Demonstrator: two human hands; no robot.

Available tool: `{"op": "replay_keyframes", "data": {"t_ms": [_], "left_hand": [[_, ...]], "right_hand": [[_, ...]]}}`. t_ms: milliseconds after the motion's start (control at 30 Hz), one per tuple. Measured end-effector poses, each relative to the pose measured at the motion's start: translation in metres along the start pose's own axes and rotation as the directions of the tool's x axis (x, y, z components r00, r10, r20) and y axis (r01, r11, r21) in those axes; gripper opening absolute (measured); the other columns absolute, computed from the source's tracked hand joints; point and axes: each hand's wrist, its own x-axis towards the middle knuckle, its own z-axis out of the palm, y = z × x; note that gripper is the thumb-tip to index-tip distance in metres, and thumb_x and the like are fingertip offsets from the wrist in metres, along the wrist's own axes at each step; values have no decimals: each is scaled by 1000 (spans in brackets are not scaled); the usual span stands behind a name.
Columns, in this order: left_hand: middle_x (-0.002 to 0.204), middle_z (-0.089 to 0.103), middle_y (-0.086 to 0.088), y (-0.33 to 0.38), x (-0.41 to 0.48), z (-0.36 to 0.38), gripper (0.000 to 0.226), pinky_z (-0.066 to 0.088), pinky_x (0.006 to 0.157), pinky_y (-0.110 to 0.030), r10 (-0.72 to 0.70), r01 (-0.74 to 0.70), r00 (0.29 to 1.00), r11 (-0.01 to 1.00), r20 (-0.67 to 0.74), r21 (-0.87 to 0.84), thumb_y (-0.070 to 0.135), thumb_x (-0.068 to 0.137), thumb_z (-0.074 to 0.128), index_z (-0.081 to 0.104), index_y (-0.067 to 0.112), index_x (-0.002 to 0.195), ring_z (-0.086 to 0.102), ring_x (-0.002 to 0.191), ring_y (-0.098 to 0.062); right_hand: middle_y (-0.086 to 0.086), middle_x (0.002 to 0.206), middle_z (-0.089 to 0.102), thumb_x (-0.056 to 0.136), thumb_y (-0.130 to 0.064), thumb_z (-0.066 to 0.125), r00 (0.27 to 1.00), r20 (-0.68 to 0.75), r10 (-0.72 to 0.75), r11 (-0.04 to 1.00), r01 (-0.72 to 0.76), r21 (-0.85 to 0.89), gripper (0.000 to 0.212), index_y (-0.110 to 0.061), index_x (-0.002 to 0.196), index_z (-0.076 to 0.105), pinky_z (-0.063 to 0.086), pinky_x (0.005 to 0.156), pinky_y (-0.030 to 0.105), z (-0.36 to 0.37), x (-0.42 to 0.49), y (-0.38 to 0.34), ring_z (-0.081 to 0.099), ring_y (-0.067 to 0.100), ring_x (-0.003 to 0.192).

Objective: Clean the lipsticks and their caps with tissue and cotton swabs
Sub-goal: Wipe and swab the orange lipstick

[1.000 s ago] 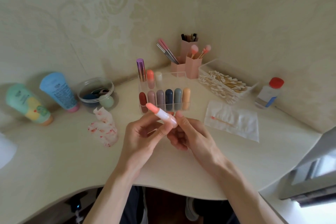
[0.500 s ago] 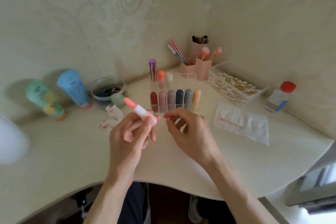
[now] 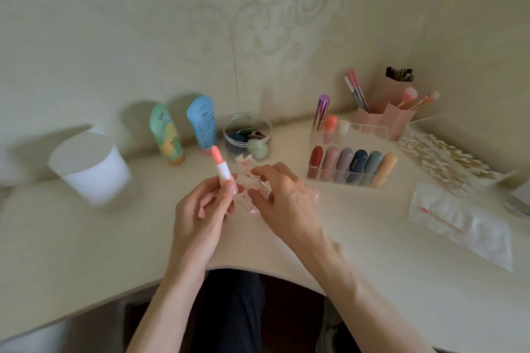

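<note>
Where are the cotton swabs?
In the head view, the cotton swabs lie heaped on the right, beside the lipstick rack, between the pink brush holder behind and the flat tissue in front.

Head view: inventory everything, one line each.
held lipstick: 1, coral tip, white tube, centre
stained tissue: 1, white, red marks, desk centre
organiser lipsticks: 9, mixed colours, six front, three back
clear organiser: 1, right of centre
green tube: 1, against wall, left
blue tube: 1, beside green tube
clear jar: 1, beside blue tube
white container: 1, far left
brush holder: 1, pink, back right
cotton swabs: many, pale, heaped right
flat tissue: 1, white, near right, swab on it
left hand: grips held lipstick
right hand: at stained tissue, grip unclear
</note>
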Motion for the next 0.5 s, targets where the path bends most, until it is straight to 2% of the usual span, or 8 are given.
{"op": "replay_keyframes", "data": {"t_ms": [100,200,267,367,500], "left_hand": [[90,69,-23,2,0,0,20,35,60,-29,-16,16,1000,1000,-6,-16,34,95,68,80,18,99,51,71,-16],[96,64,-29,3,0,3,17,34,61,-35,-21,21,1000,1000,10,-2,38,96,66,80,29,97,50,73,-20],[96,67,-25,4,-1,5,17,37,59,-32,-17,17,999,1000,32,-2,34,99,64,80,28,99,53,73,-19],[96,74,-10,7,-3,13,17,42,56,-26,-9,10,997,1000,72,-14,29,101,64,80,25,101,60,77,-15],[95,75,-6,13,-9,35,21,43,54,-24,-4,9,990,999,142,-37,33,97,65,80,22,105,62,77,-16]], "right_hand": [[-6,109,70,93,-32,68,1000,-7,5,996,-6,-89,28,-30,121,70,55,68,41,4,3,-3,72,25,87],[-7,97,71,91,-28,66,999,-37,11,999,-12,-31,18,-31,109,70,55,66,42,4,2,-1,69,22,80],[-9,93,68,91,-22,72,998,-68,-9,996,15,92,13,-25,104,71,55,67,41,-3,-1,4,64,16,75],[-10,98,65,93,-15,76,991,-131,-38,970,68,234,9,-18,101,73,49,72,21,-27,-7,12,61,7,84],[-14,99,73,98,-16,73,994,-104,26,914,19,404,7,-17,105,73,56,75,26,-60,-17,28,70,9,94]]}}
